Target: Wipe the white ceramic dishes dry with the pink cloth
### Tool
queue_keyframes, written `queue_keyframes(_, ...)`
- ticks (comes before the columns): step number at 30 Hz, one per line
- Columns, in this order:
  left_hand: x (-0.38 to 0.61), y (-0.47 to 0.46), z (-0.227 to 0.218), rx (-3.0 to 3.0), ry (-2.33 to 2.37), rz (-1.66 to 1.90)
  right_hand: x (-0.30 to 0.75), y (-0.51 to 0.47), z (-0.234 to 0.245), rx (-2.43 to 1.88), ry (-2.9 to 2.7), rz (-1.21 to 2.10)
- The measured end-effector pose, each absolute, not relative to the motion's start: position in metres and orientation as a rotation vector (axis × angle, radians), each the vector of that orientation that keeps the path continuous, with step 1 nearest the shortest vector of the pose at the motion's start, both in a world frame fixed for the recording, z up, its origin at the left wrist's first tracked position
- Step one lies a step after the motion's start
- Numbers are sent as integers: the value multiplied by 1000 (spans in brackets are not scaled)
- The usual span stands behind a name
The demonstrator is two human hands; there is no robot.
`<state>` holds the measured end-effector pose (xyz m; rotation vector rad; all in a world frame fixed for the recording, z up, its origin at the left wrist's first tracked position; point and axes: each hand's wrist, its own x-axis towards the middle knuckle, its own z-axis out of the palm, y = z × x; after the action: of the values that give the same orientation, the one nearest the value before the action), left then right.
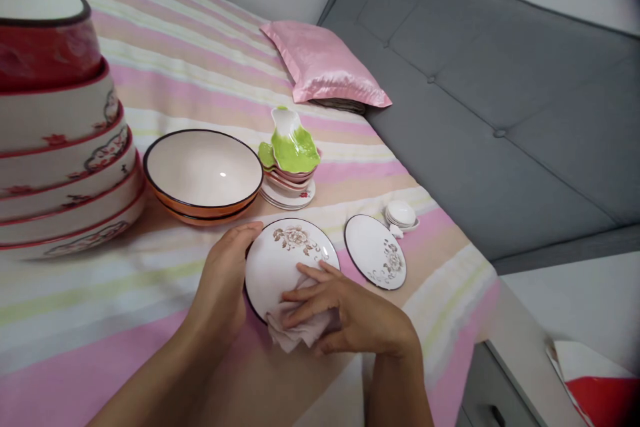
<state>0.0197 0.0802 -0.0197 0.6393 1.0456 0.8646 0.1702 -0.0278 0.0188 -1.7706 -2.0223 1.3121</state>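
A white plate (280, 260) with a brown flower pattern and dark rim lies on the striped cloth in front of me. My left hand (223, 287) curls around its left edge and holds it. My right hand (345, 317) presses a crumpled whitish cloth (295, 333) onto the plate's near side, fingers bent over the cloth. A second, matching plate (375, 251) lies flat just to the right, untouched.
An orange bowl (203, 177) with a dark rim stands behind the plate. A tall stack of red-and-white bowls (60, 140) fills the left. A green leaf dish (293, 147) tops several small dishes. Small white spoons (401, 215), a pink pillow (325, 67) and a grey sofa (500, 113) lie to the right.
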Motion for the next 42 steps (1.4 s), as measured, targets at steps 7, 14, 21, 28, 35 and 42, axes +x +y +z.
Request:
queue_keyframes(7, 20, 80, -20, 667, 1045, 856, 183, -44, 18, -2082, -1838, 936)
queue_keyframes(14, 18, 79, -20, 680, 1044, 846, 193, -43, 18, -2105, -1550, 536)
queue_keyframes(21, 20, 79, -20, 657, 1030, 861, 181, -8, -29, -2073, -1579, 259)
queue_keyframes(28, 21, 80, -21, 646, 1015, 845, 174, -13, -23, -2249, -1695, 255)
queue_keyframes(35, 20, 80, -20, 640, 1039, 843, 157, -28, 5, -2417, -1782, 240)
queue_keyframes(42, 21, 79, -17, 628, 1021, 853, 135, -37, 22, -2508, -1862, 400)
